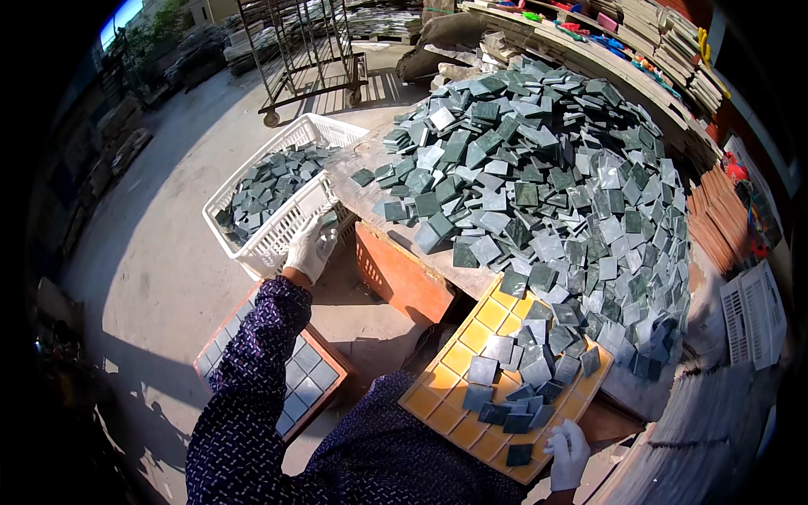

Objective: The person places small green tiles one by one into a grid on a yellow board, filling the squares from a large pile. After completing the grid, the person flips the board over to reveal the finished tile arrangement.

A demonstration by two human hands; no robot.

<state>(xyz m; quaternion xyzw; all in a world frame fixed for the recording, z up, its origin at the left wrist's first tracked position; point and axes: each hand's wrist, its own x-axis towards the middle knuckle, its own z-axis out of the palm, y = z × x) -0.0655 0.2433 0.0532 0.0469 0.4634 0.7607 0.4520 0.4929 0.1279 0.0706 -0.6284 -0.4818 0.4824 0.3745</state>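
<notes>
My left hand (310,252), in a white glove, reaches out beside a white plastic basket (282,223). Its fingers are closed on a small dark green stone tile (328,219), partly hidden by the glove. At the right rim of a yellow grid tray (454,359) is my right hand (570,454), also gloved, with bent fingers gripping the edge. Loose square tiles (534,370) lie across the tray, some overlapping, and a single dark tile (519,454) sits near the right hand. The basket holds many similar tiles (273,185).
A large heap of green-grey tiles (539,177) covers the worktop beyond the tray. Under my left arm stands a tile-filled grid tray (307,370). An orange board (396,273) is between basket and tray. A wheeled metal rack (311,84) stands farther back.
</notes>
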